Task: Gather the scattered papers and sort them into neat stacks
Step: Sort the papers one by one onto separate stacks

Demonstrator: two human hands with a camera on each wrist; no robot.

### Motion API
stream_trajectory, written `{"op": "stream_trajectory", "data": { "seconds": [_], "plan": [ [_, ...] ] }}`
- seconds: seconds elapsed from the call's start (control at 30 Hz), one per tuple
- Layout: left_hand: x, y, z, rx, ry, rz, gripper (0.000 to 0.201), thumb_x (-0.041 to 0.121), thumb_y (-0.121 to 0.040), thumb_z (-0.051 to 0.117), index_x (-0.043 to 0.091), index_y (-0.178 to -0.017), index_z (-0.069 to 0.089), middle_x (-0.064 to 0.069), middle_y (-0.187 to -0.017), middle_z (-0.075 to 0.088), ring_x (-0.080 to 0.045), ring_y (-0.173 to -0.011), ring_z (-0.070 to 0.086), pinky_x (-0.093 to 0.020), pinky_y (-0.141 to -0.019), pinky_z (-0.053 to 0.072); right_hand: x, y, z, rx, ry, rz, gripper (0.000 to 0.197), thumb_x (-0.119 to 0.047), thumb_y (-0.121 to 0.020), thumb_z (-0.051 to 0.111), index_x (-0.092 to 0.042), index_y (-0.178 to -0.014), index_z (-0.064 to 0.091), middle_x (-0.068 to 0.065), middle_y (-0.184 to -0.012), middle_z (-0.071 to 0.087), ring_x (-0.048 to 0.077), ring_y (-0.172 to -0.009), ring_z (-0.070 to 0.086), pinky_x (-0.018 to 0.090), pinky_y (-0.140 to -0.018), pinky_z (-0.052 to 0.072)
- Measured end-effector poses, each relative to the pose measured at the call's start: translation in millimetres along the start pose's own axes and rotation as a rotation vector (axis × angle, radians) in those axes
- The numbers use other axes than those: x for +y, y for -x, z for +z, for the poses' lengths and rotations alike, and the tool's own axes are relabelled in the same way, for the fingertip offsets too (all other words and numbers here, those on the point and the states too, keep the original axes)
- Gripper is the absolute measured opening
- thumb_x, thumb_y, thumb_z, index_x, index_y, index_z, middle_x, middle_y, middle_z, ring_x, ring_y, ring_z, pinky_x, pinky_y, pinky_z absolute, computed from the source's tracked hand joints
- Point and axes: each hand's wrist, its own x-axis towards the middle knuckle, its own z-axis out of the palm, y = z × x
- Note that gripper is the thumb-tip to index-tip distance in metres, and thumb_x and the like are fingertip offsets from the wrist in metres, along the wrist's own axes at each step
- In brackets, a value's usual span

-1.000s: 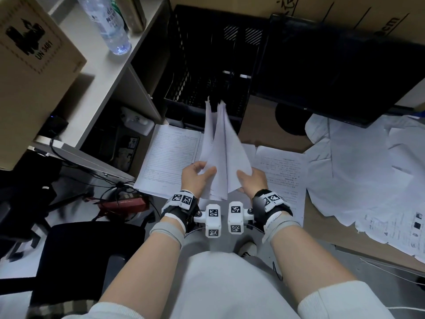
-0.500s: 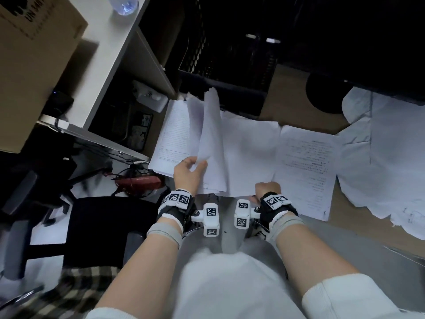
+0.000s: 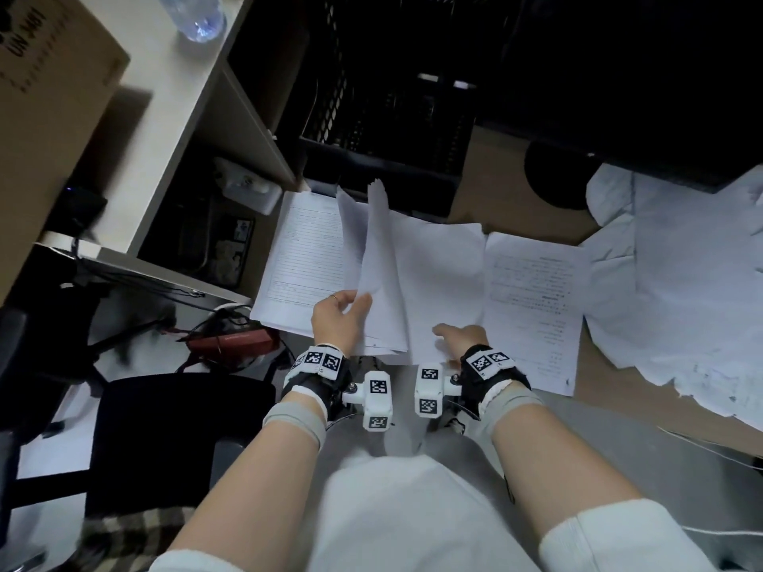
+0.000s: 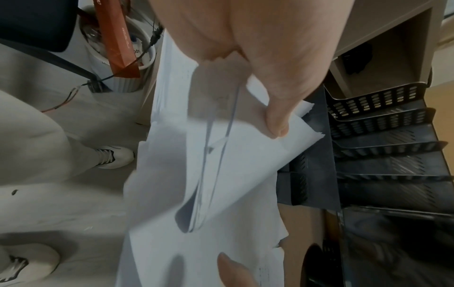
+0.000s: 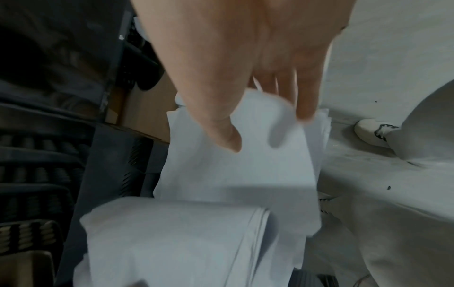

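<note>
My left hand (image 3: 351, 301) grips the near edge of a sheaf of white papers (image 3: 382, 262) and holds it upright, tilted left; the thumb (image 4: 276, 124) presses on its outer sheet (image 4: 221, 165). My right hand (image 3: 448, 332) lies open, fingers straight, on a blank sheet (image 3: 441, 278) that lies flat on the floor, which also shows in the right wrist view (image 5: 236, 170). A printed form (image 3: 305, 258) lies flat to the left of the sheaf. Another printed page (image 3: 532, 307) lies to the right of the blank sheet.
A loose heap of crumpled papers (image 3: 681, 291) spreads at the right. Black mesh trays (image 3: 384, 130) stand just behind the sheets. A shelf unit (image 3: 198, 117) with a cardboard box (image 3: 49, 76) and a bottle (image 3: 198, 18) stands left. A black chair (image 3: 165, 427) is at lower left.
My right hand has let go of the sheaf and dropped flat onto the blank sheet. My left hand alone now holds the sheaf, tilted further left.
</note>
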Motion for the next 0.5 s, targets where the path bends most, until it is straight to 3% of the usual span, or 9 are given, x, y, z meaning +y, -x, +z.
{"op": "stream_trajectory", "data": {
  "seconds": [0.07,0.13,0.2,0.27,0.3,0.37,0.43,0.5],
  "plan": [
    [-5,3,5,-0.029,0.02,-0.03,0.018,0.03,-0.084,0.079,0.017,-0.097,0.079,0.006,-0.09,0.077,-0.012,-0.09,0.071,-0.026,-0.085,0.053,-2,1,-6,0.197,0.266,-0.087,0.093,-0.041,-0.07,0.074,-0.007,-0.145,0.031,0.014,-0.144,0.039,0.036,-0.128,0.043,0.047,-0.105,0.041],
    [-7,7,11,-0.047,0.019,-0.046,0.016,0.031,-0.081,0.081,0.021,-0.094,0.08,0.01,-0.082,0.077,-0.008,-0.085,0.071,-0.023,-0.079,0.053,-9,8,-13,0.212,0.357,-0.193,0.089,-0.035,-0.078,0.071,-0.012,-0.151,0.026,0.011,-0.154,0.028,0.035,-0.136,0.032,0.043,-0.106,0.033],
    [-7,12,19,-0.058,0.037,-0.047,0.013,0.03,-0.08,0.082,0.023,-0.091,0.08,0.011,-0.08,0.077,-0.006,-0.083,0.071,-0.019,-0.076,0.052,-15,4,-15,0.081,0.309,-0.19,0.075,-0.025,-0.084,0.066,-0.01,-0.149,0.031,0.013,-0.146,0.042,0.036,-0.128,0.045,0.04,-0.098,0.042],
    [-5,17,23,-0.072,0.051,-0.044,0.017,0.03,-0.082,0.081,0.021,-0.096,0.08,0.011,-0.083,0.076,-0.002,-0.082,0.07,-0.014,-0.073,0.051,-16,1,-14,0.017,0.173,-0.101,0.064,-0.019,-0.088,0.06,-0.003,-0.145,0.035,0.015,-0.127,0.055,0.037,-0.113,0.059,0.042,-0.091,0.051],
    [-6,19,24,-0.075,0.051,-0.045,0.02,0.031,-0.082,0.08,0.019,-0.098,0.08,0.011,-0.085,0.077,-0.002,-0.083,0.07,-0.014,-0.073,0.051,-15,1,-14,0.021,0.108,-0.067,0.062,-0.023,-0.089,0.06,-0.001,-0.142,0.037,0.015,-0.12,0.057,0.037,-0.108,0.061,0.042,-0.089,0.053],
    [-11,17,20,-0.068,0.063,-0.05,0.026,0.034,-0.081,0.08,0.017,-0.101,0.08,0.007,-0.088,0.078,-0.007,-0.088,0.072,-0.019,-0.079,0.054,-13,-3,-15,0.082,-0.002,-0.035,0.071,-0.044,-0.09,0.06,-0.001,-0.14,0.034,0.017,-0.124,0.056,0.036,-0.11,0.059,0.038,-0.086,0.046],
    [-21,12,14,-0.054,0.073,-0.063,0.03,0.035,-0.079,0.079,0.015,-0.101,0.08,0.005,-0.089,0.079,-0.011,-0.09,0.073,-0.028,-0.085,0.058,-9,-5,-14,0.119,-0.131,-0.011,0.088,-0.066,-0.088,0.049,-0.003,-0.147,0.031,0.017,-0.135,0.052,0.035,-0.118,0.054,0.04,-0.092,0.039],
    [-29,8,9,-0.046,0.062,-0.077,0.032,0.037,-0.077,0.079,0.015,-0.1,0.08,0.004,-0.089,0.079,-0.013,-0.091,0.074,-0.032,-0.089,0.058,-3,-6,-12,0.126,-0.13,-0.017,0.108,-0.084,-0.075,0.045,-0.008,-0.151,0.03,0.015,-0.141,0.049,0.035,-0.122,0.051,0.044,-0.1,0.038]
  ]
}}
